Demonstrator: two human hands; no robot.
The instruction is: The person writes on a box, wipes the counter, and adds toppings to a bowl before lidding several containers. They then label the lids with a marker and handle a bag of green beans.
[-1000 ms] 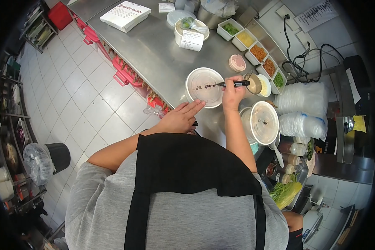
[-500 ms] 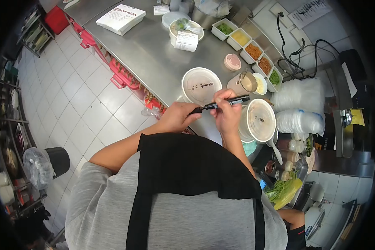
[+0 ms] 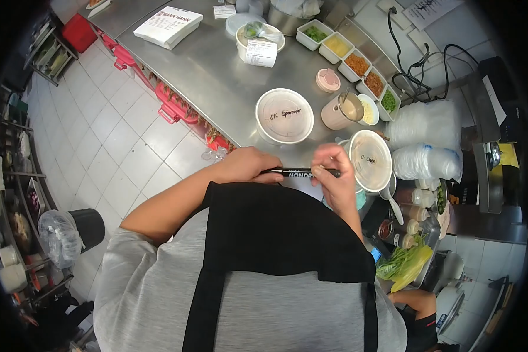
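A black marker [image 3: 296, 172] lies level between my two hands, close to the apron, with white lettering on its barrel. My left hand [image 3: 247, 165] is closed on its left end; the fingers hide whether the cap sits there. My right hand [image 3: 336, 176] pinches the barrel near its right end. Just beyond them stands a white tub [image 3: 284, 115] whose lid bears black handwriting. A second lidded tub [image 3: 369, 161], also handwritten on, is close beside my right hand. Behind it is a clear jug [image 3: 341, 111] of beige liquid.
Small trays of chopped toppings [image 3: 355, 66] line the wall. Farther back are a bowl with a receipt [image 3: 261, 53] and a white box [image 3: 168, 27]. Plastic-wrapped stacks [image 3: 425, 167], a white spoon [image 3: 393, 205] and leafy greens [image 3: 402, 264] lie right. Another person's arm [image 3: 415, 301] shows at lower right.
Both hands have brought the marker down toward the apron, from slanted to level. The marker has moved off the front of the first tub, so its lid writing shows more fully.
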